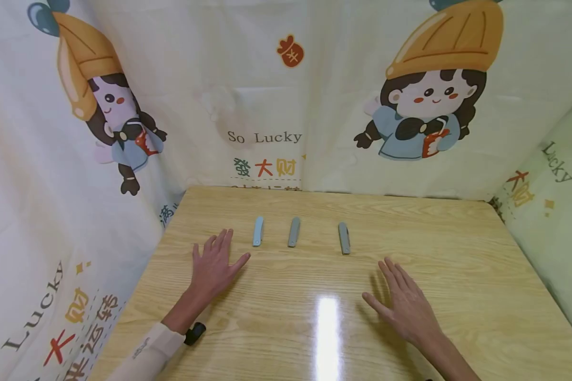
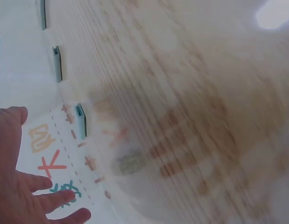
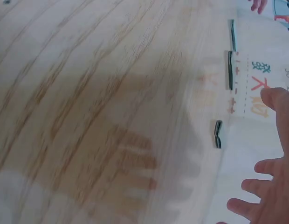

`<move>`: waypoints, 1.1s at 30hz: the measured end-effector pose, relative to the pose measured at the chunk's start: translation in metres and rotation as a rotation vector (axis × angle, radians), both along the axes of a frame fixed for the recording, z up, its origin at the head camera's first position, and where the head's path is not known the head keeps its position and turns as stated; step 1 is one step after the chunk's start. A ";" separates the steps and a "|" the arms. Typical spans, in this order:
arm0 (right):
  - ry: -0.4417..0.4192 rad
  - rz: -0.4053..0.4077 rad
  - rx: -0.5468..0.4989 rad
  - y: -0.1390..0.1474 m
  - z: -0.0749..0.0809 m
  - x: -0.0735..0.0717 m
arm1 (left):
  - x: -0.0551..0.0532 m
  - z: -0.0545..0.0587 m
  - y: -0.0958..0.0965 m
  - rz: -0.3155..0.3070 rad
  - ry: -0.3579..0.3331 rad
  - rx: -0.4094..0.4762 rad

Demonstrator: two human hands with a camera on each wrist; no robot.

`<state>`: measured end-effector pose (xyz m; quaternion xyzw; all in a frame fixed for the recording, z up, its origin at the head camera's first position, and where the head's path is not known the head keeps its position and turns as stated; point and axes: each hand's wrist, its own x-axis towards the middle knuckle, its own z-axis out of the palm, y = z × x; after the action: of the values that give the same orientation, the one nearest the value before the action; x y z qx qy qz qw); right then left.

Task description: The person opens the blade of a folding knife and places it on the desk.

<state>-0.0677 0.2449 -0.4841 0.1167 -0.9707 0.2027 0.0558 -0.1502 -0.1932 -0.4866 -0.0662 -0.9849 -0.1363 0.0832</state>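
Knives (image 1: 294,232) — L-wrist cam crops 1, head cam shows 3 whole.

We see three slim tools on wood table (image 1: 457,248), row nearer far edge, all apart. Blue tool (image 1: 258,231) closest to left edge; first grey tool (image 1: 294,232) near it; second grey tool (image 1: 344,238) wider apart, toward right edge, set slightly farther from far edge. Left hand (image 1: 214,267) just beside blue tool, toward left edge, fingers spread. Right hand (image 1: 407,307) between second grey tool and near edge, fingers extended, thumb out. Printed cloth (image 1: 333,106) hangs behind far edge.
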 end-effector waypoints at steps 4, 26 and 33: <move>0.018 -0.014 -0.050 -0.006 -0.003 -0.002 | -0.005 -0.002 0.005 0.009 0.001 0.031; -0.032 -0.025 -0.169 -0.026 -0.004 -0.016 | -0.049 -0.012 0.031 0.084 -0.089 0.221; -0.035 -0.018 -0.159 -0.030 -0.006 -0.019 | -0.065 -0.014 0.038 0.089 -0.092 0.193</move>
<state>-0.0872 0.2147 -0.4902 0.0995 -0.9534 0.2805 0.0499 -0.2147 -0.1549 -0.5010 -0.0079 -0.9719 -0.2297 0.0499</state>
